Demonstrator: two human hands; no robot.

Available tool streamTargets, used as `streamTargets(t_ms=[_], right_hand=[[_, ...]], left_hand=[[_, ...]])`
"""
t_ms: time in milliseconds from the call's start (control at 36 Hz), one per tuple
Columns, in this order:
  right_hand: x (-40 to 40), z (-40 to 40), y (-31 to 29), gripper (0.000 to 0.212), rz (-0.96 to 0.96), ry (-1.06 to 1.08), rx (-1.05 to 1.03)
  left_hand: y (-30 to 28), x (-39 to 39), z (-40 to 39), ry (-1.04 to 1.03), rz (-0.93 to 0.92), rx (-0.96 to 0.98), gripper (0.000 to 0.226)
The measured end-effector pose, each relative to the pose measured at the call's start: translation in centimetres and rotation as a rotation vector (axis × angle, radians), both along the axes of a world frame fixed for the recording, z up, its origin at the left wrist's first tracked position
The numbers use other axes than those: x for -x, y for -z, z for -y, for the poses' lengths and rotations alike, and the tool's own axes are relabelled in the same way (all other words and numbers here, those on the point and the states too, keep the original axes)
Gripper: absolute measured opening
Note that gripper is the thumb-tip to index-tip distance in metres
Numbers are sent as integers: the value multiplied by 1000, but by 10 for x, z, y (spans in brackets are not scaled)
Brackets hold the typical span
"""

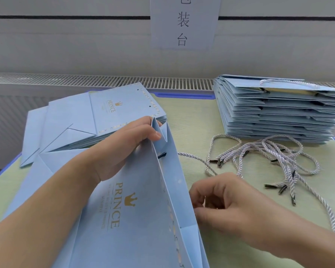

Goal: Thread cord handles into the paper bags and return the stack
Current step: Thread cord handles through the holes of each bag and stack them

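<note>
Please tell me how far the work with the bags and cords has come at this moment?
Done: the stack at right has a cord handle on its top bag. In hand: the left hand pinches the open bag at its top fold, one cord end already through a hole; the right hand works at the bag's edge. Left: the unthreaded pile and the loose cords.

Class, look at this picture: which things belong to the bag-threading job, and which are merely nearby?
Belongs to the job:
held bag
left hand
right hand
loose cords
unthreaded stack
finished stack

Merely nearby:
paper sign
radiator grille
green mat
</note>
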State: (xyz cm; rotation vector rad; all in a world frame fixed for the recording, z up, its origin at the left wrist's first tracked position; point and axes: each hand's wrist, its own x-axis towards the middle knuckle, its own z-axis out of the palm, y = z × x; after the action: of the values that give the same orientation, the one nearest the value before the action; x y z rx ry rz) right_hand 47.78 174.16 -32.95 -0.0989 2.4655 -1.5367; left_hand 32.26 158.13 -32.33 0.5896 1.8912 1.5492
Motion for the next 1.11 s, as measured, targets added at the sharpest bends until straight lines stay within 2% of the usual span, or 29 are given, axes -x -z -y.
streamTargets(t_ms=[222,333,444,528,667,722,806,917,972,1056,1111], right_hand=[[1,4,3,21,107,-115,85],[3,1,3,20,172,-110,122],[1,-2,1,18,263,-108,219],[2,-1,2,26,295,-118,272],[2,8,6,41,205,-64,296],[3,10,7,45,196,-78,289],[2,9,12,43,203,-82,313],[0,15,18,25,133,-41,215],[0,17,19,23,117,-64,199],[1,11,16,27,216,-117,364],[-1,8,13,33,279,-68,504]], left_hand=[[-4,-2,-1,-8,2,10,74],[-6,-3,0,-15,6,10,72],[-12,-5,-8,-47,-2,7,40],[-17,-6,-12,-19,-2,0,37],[-18,-6,-13,17,-20,-24,31],[-15,-5,-12,-11,-14,-29,33],[-6,0,-3,17,-32,-22,61],[-2,1,4,107,-39,-44,50],[-3,0,3,109,-40,-39,50],[-1,1,2,99,-47,-22,52],[-1,0,1,92,-52,-20,55]])
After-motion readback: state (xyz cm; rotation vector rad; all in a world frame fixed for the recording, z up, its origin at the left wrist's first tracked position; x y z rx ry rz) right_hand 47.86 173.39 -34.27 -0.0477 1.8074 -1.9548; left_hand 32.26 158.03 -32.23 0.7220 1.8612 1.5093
